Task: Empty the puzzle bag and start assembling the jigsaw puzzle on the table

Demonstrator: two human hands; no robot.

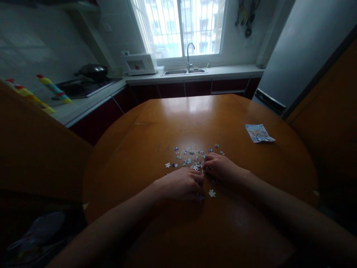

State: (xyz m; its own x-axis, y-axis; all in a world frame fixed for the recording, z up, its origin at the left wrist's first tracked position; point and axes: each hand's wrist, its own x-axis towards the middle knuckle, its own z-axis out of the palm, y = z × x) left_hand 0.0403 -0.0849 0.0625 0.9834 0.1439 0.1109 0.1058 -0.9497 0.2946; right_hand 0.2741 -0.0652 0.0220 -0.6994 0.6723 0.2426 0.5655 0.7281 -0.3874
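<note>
Several small jigsaw pieces [189,158] lie scattered on a round wooden table [173,123]. My left hand [181,184] rests palm down at the near edge of the scatter, its fingers curled onto the pieces beneath the fingertips. My right hand [219,165] lies just to the right, fingers bent and pinched together over pieces at the middle of the pile. The two hands almost touch. One pale loose piece [212,193] sits alone just in front of them. What the fingertips grip is too small to make out.
A printed picture card [259,133] lies at the table's right side. Behind the table runs a kitchen counter with a sink [184,71], a white microwave [139,64] and a wok on a stove [93,70]. A grey fridge [301,56] stands at right.
</note>
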